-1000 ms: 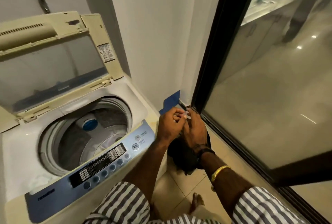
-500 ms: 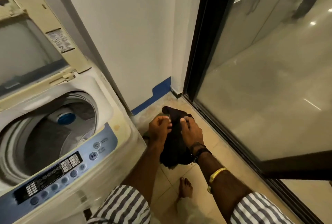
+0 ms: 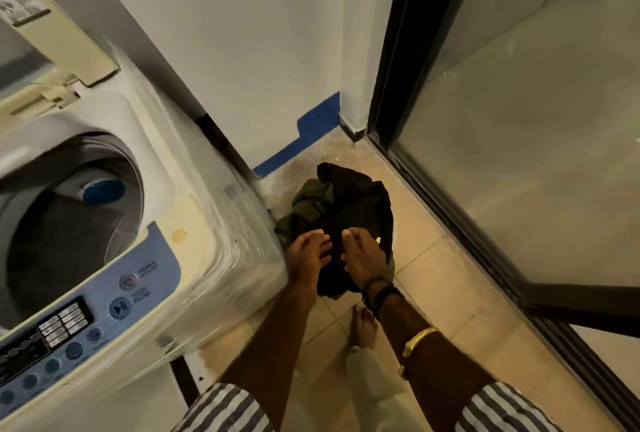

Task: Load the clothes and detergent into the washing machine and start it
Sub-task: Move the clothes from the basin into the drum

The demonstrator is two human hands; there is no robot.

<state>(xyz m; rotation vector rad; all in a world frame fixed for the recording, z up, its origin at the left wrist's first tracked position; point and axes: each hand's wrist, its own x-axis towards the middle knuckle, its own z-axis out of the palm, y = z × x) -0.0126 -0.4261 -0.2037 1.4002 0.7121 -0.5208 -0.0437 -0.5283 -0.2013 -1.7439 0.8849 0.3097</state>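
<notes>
- Step: clothes pickup; black and olive-green clothes heap (image 3: 349, 196) lies on the beige tiled floor (image 3: 433, 258), just beside the white top-loading washing machine (image 3: 214, 223).
- left grip (image 3: 306, 255) and right grip (image 3: 363, 258) are down on the heap; can't tell if clenched on cloth.
- Next, probably: gather, lift over the rim into the open grey drum (image 3: 69, 241).
- Tight slot: washer side versus black-framed glass door (image 3: 519, 154).

One wide-angle camera worn on the person's head looks steeply down and a little forward. The washing machine (image 3: 207, 223) crowds the left side at close range. The pile of clothes (image 3: 349, 199) on the tiled floor (image 3: 436, 279) sits mid-frame, and a glass door (image 3: 526, 154) lines the right.
</notes>
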